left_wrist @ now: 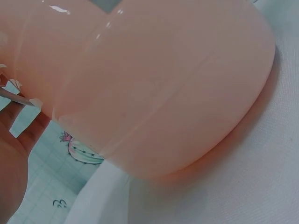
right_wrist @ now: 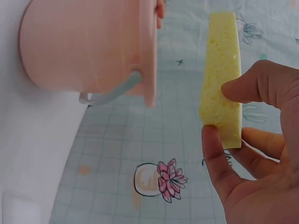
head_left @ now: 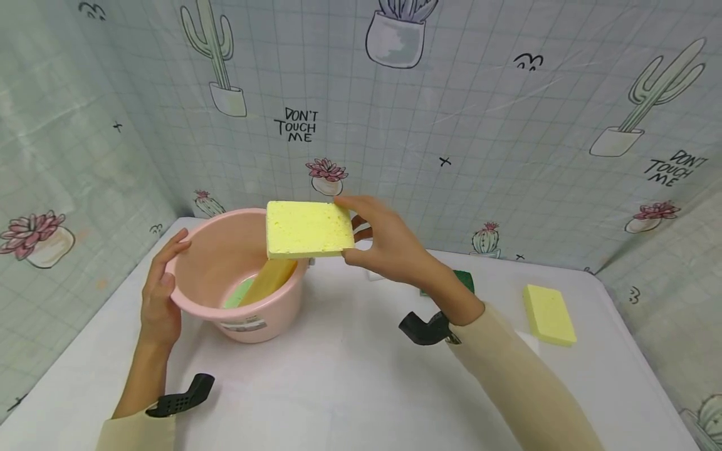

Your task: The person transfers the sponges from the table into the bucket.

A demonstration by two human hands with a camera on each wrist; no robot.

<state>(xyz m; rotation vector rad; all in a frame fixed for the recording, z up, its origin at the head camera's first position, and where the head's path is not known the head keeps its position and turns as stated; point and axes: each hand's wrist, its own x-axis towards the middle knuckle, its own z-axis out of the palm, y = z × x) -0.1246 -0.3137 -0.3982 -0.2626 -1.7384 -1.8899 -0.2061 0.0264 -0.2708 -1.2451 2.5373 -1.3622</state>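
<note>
A yellow sponge [head_left: 309, 228] is pinched by its right end in my right hand [head_left: 389, 241], held above the right side of a pink bucket [head_left: 242, 313]. In the right wrist view the thumb and fingers press the sponge [right_wrist: 222, 79] from opposite sides. My left hand [head_left: 160, 297] grips the bucket's left rim; the left wrist view shows its fingers beside the bucket wall [left_wrist: 163, 93]. Inside the bucket lie a darker yellow piece [head_left: 269, 282] and a light green piece [head_left: 239, 292], partly hidden by the wall and the held sponge.
Another yellow sponge [head_left: 549, 314] lies on the white table [head_left: 338, 388] at the right. A dark green item [head_left: 465, 280] is partly hidden behind my right forearm. A patterned curtain [head_left: 395, 138] hangs behind and at both sides. The bucket's handle [right_wrist: 112, 91] hangs down.
</note>
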